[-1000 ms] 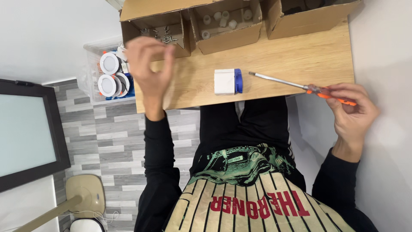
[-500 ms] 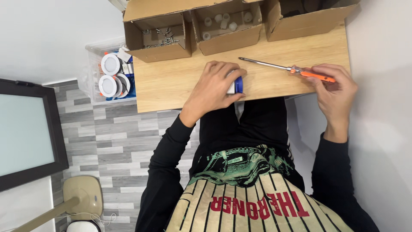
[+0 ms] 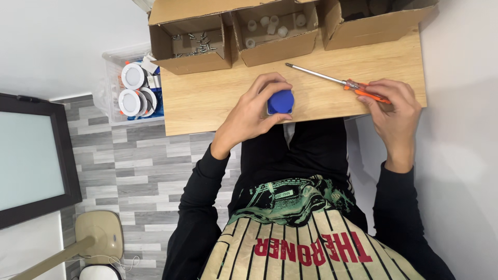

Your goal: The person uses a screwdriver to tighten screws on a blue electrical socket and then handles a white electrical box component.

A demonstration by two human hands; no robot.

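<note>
Two hands, left hand (image 3: 251, 111) gripping blue part (image 3: 280, 101), right hand (image 3: 395, 106) holding screwdriver (image 3: 337, 82)

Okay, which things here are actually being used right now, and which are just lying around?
In use: left hand gripping blue-and-white part; right hand holding orange-handled screwdriver.

Lying about: box of screws, box of white pieces, third box, bin of round lights.

Person wears black long sleeves (image 3: 199, 207), a cream apron (image 3: 306, 249) with black pinstripes and red lettering at 6 o'clock, bare hands.
</note>
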